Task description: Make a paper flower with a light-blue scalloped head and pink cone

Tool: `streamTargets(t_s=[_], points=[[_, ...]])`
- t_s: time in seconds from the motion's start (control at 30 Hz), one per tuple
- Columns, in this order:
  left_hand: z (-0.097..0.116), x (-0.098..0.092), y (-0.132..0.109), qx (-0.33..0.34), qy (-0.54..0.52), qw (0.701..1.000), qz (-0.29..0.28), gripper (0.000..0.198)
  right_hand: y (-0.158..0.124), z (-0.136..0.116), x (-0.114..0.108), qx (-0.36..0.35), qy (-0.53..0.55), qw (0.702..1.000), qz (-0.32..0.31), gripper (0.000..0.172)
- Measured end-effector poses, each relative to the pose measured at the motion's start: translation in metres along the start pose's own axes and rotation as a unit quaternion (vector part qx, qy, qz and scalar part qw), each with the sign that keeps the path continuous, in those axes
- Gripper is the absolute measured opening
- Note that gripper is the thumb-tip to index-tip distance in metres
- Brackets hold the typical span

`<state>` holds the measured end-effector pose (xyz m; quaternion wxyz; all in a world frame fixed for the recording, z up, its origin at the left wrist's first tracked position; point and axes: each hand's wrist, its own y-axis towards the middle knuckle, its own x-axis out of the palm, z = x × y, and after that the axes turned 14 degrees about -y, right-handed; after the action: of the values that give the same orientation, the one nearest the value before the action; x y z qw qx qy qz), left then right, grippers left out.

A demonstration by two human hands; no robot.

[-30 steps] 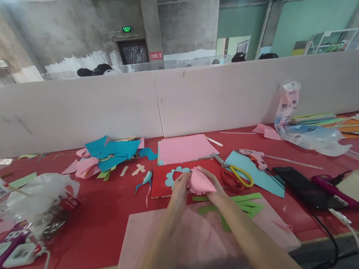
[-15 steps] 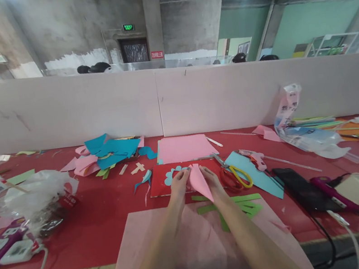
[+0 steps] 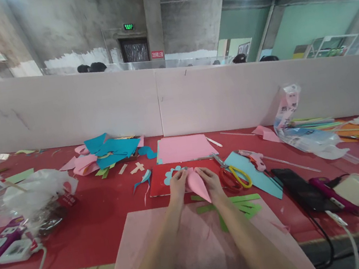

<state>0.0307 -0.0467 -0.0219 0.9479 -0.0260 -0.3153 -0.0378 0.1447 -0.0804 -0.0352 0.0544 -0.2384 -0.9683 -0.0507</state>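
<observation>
Between my two hands is a pink paper curled into a cone, its point toward me. My left hand pinches its left edge, while the fingers of my right hand grip the opposite edge. Behind the hands lies a red board with a light blue flower cutout on it. Below my right wrist, green paper strips rest on a large pink sheet. Scissors with yellow and red handles lie just right of my right hand.
Pink paper sheets are stacked behind the red board. To the right are a pink glue gun, a blue sheet and a black phone. Blue and pink scraps and a plastic bag lie left. A white partition borders the back.
The pink paper has turned slightly in my hands and looks rounder, with its point a little lower and further left. Both hands stay in nearly the same place.
</observation>
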Motion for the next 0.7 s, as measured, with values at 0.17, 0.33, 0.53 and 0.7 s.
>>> streamTargets(t_s=[0.17, 0.33, 0.53, 0.7], points=[[-0.0058, -0.0005, 0.0013, -0.004, 0.026, 1.000, -0.011, 0.023, -0.0027, -0.0026, -0.0001, 0.027, 0.090, 0.995, 0.013, 0.026], [-0.0043, 0.0013, -0.0008, -0.001, 0.038, 0.999, -0.032, 0.024, -0.0007, -0.0068, 0.0019, 0.026, 0.145, 0.988, 0.039, 0.025], [-0.0027, -0.0014, -0.0008, 0.009, 0.052, 0.997, -0.047, 0.030, 0.0003, -0.0024, 0.0013, -0.003, 0.079, 0.996, 0.045, 0.032], [-0.0005, -0.0022, -0.0010, 0.026, 0.098, 0.994, -0.046, 0.029, -0.0022, -0.0062, 0.0040, 0.016, 0.002, 0.997, 0.080, 0.039]])
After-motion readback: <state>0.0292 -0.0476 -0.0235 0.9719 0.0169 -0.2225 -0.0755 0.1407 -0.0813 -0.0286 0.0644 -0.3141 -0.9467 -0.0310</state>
